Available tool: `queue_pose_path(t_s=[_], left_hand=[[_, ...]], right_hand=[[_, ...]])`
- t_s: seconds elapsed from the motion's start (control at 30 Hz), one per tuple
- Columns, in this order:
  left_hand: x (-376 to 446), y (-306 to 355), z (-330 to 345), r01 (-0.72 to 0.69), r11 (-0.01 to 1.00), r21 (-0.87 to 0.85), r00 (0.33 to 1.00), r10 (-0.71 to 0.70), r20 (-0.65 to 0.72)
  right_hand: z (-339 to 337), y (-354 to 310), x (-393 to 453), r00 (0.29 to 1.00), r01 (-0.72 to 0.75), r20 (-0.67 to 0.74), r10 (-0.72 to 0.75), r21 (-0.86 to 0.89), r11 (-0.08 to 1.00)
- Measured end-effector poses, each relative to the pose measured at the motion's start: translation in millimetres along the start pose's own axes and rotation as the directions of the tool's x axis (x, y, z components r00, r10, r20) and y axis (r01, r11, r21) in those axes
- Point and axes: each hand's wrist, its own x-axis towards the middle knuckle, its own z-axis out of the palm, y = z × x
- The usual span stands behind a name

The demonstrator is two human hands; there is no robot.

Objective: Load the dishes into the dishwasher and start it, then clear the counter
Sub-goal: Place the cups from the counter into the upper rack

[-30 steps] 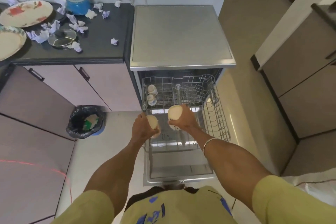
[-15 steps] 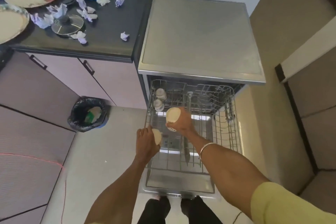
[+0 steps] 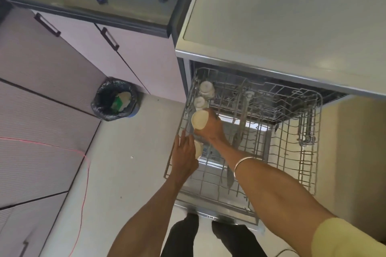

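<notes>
Head view shows the left hand (image 3: 184,157) holding a cream cup (image 3: 198,148) at the left edge of the pulled-out rack (image 3: 309,165). Further in, the right hand (image 3: 213,128) grips a second cup (image 3: 199,120), just before two upturned cups (image 3: 203,94) at the rack's far left corner.

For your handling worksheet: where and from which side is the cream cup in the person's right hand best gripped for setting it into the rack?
Take the cream cup round its side wall, coming from the right, as the right hand does now. It lies tilted with one round end facing up and left, beside the two cups already in the upper rack, so a grip on the wall probably leaves that end free.
</notes>
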Motion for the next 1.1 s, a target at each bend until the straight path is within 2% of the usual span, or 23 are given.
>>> queue_pose_path(t_s=[0.13,0.23,0.43,0.53,0.7,0.9,1.0,1.1], left_hand=[[6,7,1,0.08,0.997,0.001,0.996,-0.08,0.035],[9,16,-9,0.122,0.99,0.073,0.987,-0.128,0.094],[6,22,2,0.165,0.981,0.097,0.98,-0.174,0.093],[1,23,8,0.149,0.979,0.14,0.986,-0.157,0.051],[-5,16,12,0.117,0.966,0.231,0.99,-0.132,0.053],[-15,16,1,0.101,0.991,0.087,0.993,-0.106,0.055],[-23,18,-9,0.1,0.994,0.044,0.991,-0.103,0.08],[-33,22,-25,0.153,0.986,-0.068,0.988,-0.151,0.035]], right_hand=[[19,13,8,1.0,0.01,0.018,-0.01,-0.002,1.0],[29,22,14,0.999,0.033,0.043,-0.031,-0.043,0.999],[39,27,17,0.995,0.062,0.073,-0.061,-0.004,0.998],[35,28,20,0.987,0.037,0.154,-0.037,0.007,0.999],[10,19,22,0.948,0.001,0.315,0.035,-0.113,0.994],[-17,7,4,0.97,-0.002,0.24,0.037,-0.145,0.989],[-31,-5,-9,0.967,-0.043,0.23,0.109,-0.274,0.961],[-43,-16,-26,0.968,-0.024,0.228,0.108,-0.34,0.94]])
